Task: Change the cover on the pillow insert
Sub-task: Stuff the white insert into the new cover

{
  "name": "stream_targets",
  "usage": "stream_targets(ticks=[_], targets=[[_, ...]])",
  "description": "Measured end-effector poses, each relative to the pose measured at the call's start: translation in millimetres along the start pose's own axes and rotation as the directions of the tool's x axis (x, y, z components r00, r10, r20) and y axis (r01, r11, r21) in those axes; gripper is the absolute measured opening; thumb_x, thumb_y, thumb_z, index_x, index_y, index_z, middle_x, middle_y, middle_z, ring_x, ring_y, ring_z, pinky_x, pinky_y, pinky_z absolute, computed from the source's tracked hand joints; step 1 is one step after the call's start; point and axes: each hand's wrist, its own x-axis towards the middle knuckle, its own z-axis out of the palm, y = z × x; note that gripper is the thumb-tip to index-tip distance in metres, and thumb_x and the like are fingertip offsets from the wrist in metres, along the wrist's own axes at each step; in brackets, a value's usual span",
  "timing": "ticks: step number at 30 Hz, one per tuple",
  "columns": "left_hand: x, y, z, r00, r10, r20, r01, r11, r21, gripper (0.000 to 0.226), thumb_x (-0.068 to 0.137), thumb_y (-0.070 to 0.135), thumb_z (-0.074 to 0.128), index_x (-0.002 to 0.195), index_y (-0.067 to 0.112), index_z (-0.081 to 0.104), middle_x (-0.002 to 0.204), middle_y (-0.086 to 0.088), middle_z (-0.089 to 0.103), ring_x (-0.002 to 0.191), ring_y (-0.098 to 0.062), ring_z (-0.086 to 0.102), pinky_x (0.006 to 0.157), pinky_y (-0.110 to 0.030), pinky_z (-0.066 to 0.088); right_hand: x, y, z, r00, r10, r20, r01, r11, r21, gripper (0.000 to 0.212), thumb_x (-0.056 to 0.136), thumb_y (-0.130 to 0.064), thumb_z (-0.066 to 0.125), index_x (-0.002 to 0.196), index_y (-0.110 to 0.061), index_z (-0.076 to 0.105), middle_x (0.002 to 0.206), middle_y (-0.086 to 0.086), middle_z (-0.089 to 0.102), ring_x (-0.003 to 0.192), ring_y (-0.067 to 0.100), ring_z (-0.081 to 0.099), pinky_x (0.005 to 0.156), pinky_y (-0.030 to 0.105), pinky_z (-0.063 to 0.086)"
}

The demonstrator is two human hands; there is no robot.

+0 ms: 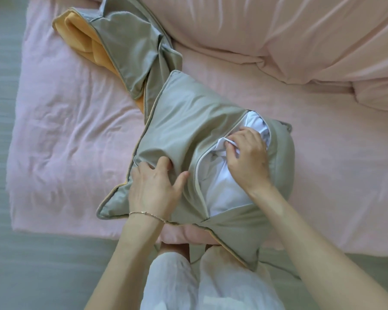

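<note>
A grey-beige pillow cover (184, 121) with piped edges lies on the pink bed in front of me, its zipper slit gaping. The white pillow insert (224, 186) shows through the opening. My right hand (246, 153) reaches into the slit and pinches a fold of the white insert between its fingertips. My left hand (155, 186), a thin bracelet on its wrist, presses down on the cover left of the zipper, fingers gripping the fabric. A second cover (126, 48), grey with an orange side, lies crumpled at the upper left.
The pink sheet (65, 130) covers the mattress, whose near edge runs just in front of my legs. A bunched pink duvet (300, 36) fills the upper right. Grey floor (43, 265) lies below and to the left of the bed.
</note>
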Motion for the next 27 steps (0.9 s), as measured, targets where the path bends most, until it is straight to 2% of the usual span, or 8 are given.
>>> stream_targets(ticks=[4,6,8,11,15,20,23,27], targets=[[2,3,-10,0.98,0.041,-0.195,-0.05,0.998,-0.045,0.032,0.083,0.043,0.06,0.102,0.017,0.062,0.114,-0.014,0.041,0.11,-0.032,0.04,0.076,-0.036,0.037,-13,-4,0,0.997,0.054,-0.054,-0.05,0.996,0.077,0.022,0.085,-0.014,0.046,0.077,-0.006,0.064,0.08,0.008,0.064,0.092,0.018,0.051,0.08,0.033,0.04],[12,9,-22,0.88,0.132,-0.456,-0.196,0.976,-0.096,0.028,0.083,0.035,0.064,0.1,0.014,0.064,0.114,-0.016,0.045,0.104,-0.03,0.048,0.069,-0.031,0.037,-21,-8,2,0.995,0.065,-0.071,-0.056,0.992,0.112,0.021,0.086,-0.013,0.047,0.079,-0.005,0.065,0.081,0.008,0.064,0.092,0.017,0.05,0.08,0.031,0.04],[30,21,-31,0.763,0.286,-0.58,-0.396,0.915,-0.07,0.026,0.082,0.03,0.062,0.098,0.009,0.065,0.107,-0.018,0.052,0.095,-0.029,0.054,0.072,-0.026,0.038,-32,-13,3,0.993,0.089,-0.077,-0.075,0.982,0.172,0.021,0.087,-0.012,0.046,0.082,-0.004,0.066,0.085,0.008,0.064,0.095,0.017,0.05,0.084,0.027,0.039],[45,40,-16,0.697,0.526,-0.487,-0.621,0.782,-0.043,0.027,0.083,0.029,0.057,0.096,0.007,0.065,0.097,-0.015,0.057,0.087,-0.029,0.056,0.077,-0.028,0.043,-37,-19,-3,0.973,0.224,-0.061,-0.188,0.915,0.358,0.028,0.089,-0.016,0.041,0.091,-0.002,0.065,0.093,0.003,0.063,0.099,0.01,0.051,0.089,0.019,0.037],[43,37,32,0.696,0.66,-0.283,-0.686,0.727,0.007,0.028,0.081,0.04,0.053,0.1,0.02,0.06,0.101,-0.007,0.058,0.09,-0.03,0.053,0.074,-0.04,0.049,-34,-13,-11,0.901,0.43,-0.063,-0.356,0.813,0.461,0.034,0.086,-0.028,0.035,0.095,-0.008,0.061,0.093,-0.009,0.058,0.092,0.008,0.052,0.082,0.015,0.04],[51,29,44,0.694,0.668,-0.268,-0.682,0.73,0.052,0.035,0.079,0.045,0.052,0.102,0.019,0.055,0.104,-0.009,0.059,0.093,-0.03,0.051,0.074,-0.036,0.048,-33,-16,-10,0.927,0.365,-0.089,-0.3,0.861,0.41,0.031,0.087,-0.021,0.036,0.092,-0.003,0.061,0.089,-0.023,0.047,0.087,0.002,0.046,0.08,0.008,0.036],[55,31,34,0.679,0.68,-0.276,-0.694,0.718,0.063,0.027,0.08,0.023,0.046,0.096,0.007,0.062,0.092,-0.011,0.066,0.08,-0.033,0.06,0.065,-0.034,0.05,-32,-16,-8,0.949,0.304,-0.08,-0.254,0.892,0.373,0.031,0.089,-0.018,0.035,0.092,-0.001,0.061,0.086,-0.023,0.046,0.086,0.009,0.047,0.078,0.012,0.035],[64,37,15,0.811,0.517,-0.273,-0.565,0.812,-0.143,0.017,0.086,0.011,0.047,0.097,0.002,0.057,0.073,-0.008,0.064,0.069,-0.036,0.058,0.059,-0.033,0.038,-26,-16,-7,0.989,0.14,-0.036,-0.131,0.973,0.188,0.033,0.084,-0.015,0.036,0.096,-0.004,0.064,0.085,0.002,0.063,0.083,0.015,0.047,0.076,0.028,0.036]])
